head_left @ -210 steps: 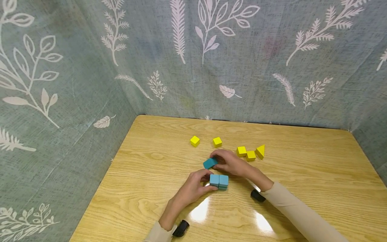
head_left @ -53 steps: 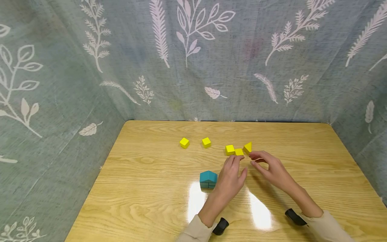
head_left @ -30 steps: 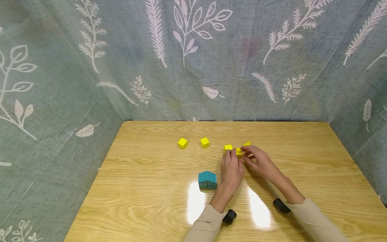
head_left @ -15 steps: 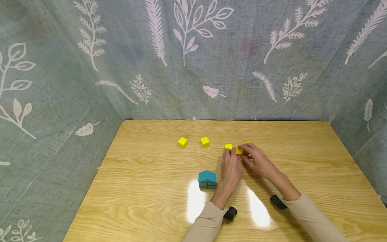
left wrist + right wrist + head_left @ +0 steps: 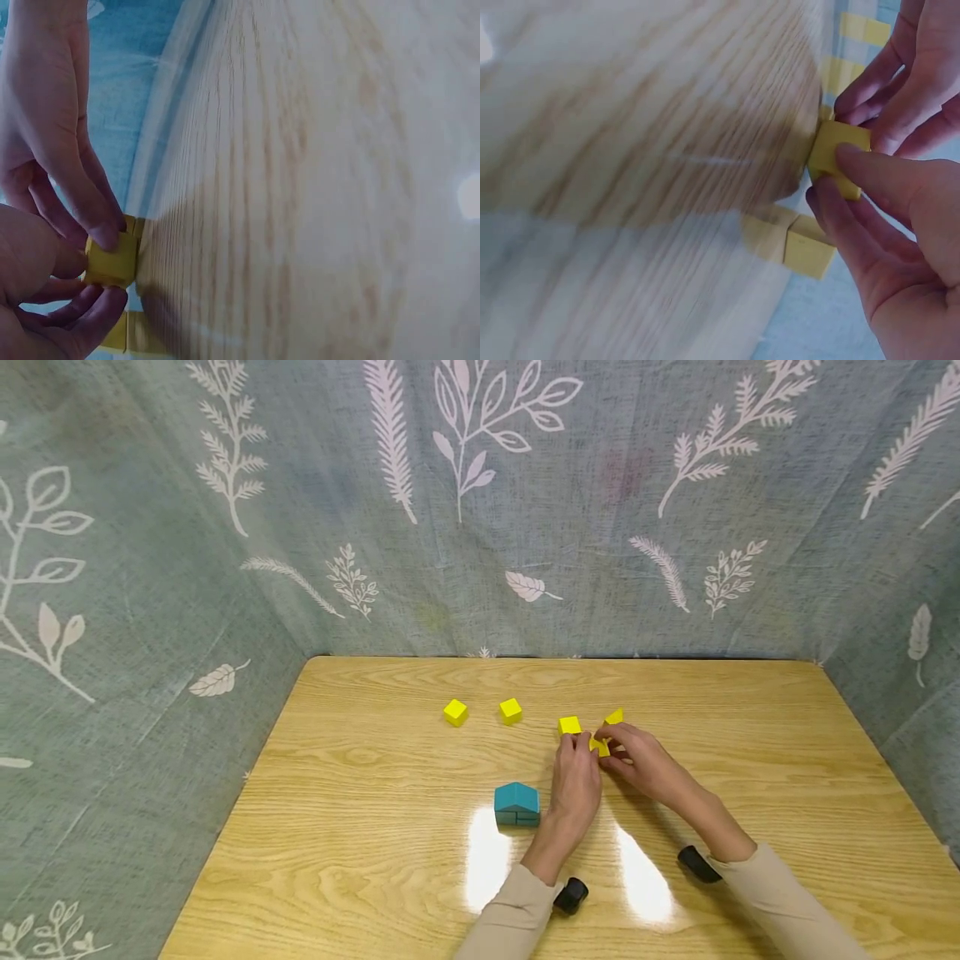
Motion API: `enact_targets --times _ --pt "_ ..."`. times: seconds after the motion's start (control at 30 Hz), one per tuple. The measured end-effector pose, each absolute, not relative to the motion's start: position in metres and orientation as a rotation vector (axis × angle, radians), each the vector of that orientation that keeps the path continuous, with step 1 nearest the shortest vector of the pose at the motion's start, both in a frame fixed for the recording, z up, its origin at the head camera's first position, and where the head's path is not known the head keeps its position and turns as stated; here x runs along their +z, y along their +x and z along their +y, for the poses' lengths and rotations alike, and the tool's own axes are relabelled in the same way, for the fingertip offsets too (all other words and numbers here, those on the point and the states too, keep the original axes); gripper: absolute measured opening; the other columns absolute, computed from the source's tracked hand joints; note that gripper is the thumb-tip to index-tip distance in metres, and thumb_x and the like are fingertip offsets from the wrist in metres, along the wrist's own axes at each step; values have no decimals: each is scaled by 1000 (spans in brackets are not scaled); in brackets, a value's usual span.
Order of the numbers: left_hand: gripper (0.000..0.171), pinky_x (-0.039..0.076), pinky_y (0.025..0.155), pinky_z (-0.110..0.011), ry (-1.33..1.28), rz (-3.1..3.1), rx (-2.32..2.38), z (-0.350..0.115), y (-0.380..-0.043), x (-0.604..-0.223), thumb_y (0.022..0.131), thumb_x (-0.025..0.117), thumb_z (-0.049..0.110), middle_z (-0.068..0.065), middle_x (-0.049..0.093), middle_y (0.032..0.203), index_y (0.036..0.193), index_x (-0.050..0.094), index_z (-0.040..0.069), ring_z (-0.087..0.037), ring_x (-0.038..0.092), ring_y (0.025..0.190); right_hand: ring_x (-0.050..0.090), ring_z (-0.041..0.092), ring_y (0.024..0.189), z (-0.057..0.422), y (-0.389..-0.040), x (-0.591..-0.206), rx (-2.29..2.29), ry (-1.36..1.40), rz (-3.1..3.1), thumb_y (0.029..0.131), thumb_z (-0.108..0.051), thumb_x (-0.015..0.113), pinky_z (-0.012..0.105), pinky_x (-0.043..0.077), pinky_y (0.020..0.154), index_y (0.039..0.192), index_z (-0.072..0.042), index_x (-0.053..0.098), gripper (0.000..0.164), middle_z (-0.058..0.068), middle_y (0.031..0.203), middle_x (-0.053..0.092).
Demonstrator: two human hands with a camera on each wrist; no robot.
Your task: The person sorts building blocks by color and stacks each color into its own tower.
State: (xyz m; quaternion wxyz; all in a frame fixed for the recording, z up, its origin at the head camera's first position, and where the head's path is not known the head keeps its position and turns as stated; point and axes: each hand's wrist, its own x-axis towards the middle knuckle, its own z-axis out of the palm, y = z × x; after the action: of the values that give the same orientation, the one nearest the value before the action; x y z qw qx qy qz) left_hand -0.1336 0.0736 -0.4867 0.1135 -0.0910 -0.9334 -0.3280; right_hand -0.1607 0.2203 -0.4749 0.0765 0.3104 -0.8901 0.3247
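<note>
In the head view both hands meet over a yellow cube [image 5: 599, 747] on the far side of the table. The right hand [image 5: 641, 764] pinches it, thumb on its front face in the right wrist view and fingers curled below. My left hand [image 5: 576, 781] holds the opposite side, its fingertips [image 5: 94, 307] curled against the cube in the left wrist view. Just beyond the left fingers lies another yellow cube [image 5: 569, 725], partly covered. A yellow triangular block [image 5: 615, 717] shows behind the right fingers.
Two more yellow cubes, one farther left [image 5: 455, 712] and one nearer [image 5: 511, 711], lie apart on the wooden table [image 5: 337, 827]. A small house of teal blocks [image 5: 517, 804] stands left of the left forearm. Patterned grey-green cloth [image 5: 480, 560] hangs behind the table.
Earlier the hands were at the teal blocks, the right holding one; now these stand stacked as a house. Both hands have moved to the yellow blocks, and the cube between them has turned.
</note>
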Motion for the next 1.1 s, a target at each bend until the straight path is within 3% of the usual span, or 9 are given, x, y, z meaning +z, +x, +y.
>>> enact_targets --times 0.33,0.6,0.9,1.1 --pt "27 56 82 -25 -309 -2769 -1199 71 -126 -486 103 63 9 -14 67 107 126 65 -6 -23 66 98 69 37 95 229 -149 -476 1132 916 -2652 81 20 76 39 62 76 113 8 63 36 19 107 65" --pt "26 52 76 -18 -360 -2719 -1446 68 -122 -487 102 64 8 -9 65 103 126 65 -3 -14 60 89 67 35 99 236 -141 -475 1286 903 -2640 82 19 75 40 62 80 111 3 64 34 14 108 62" --pt "33 53 79 -15 -431 -2665 -1515 68 -112 -490 99 68 6 -11 63 110 129 63 -5 -11 62 91 67 42 106 251 -128 -474 1443 805 -2701 89 12 73 40 60 86 129 11 61 42 28 124 65" --pt "30 52 77 -13 -510 -2665 -1517 66 -107 -491 98 69 5 -9 62 109 126 63 -3 -8 60 89 67 42 108 257 -121 -474 1475 859 -2709 92 9 71 36 59 88 129 13 61 38 30 125 64"
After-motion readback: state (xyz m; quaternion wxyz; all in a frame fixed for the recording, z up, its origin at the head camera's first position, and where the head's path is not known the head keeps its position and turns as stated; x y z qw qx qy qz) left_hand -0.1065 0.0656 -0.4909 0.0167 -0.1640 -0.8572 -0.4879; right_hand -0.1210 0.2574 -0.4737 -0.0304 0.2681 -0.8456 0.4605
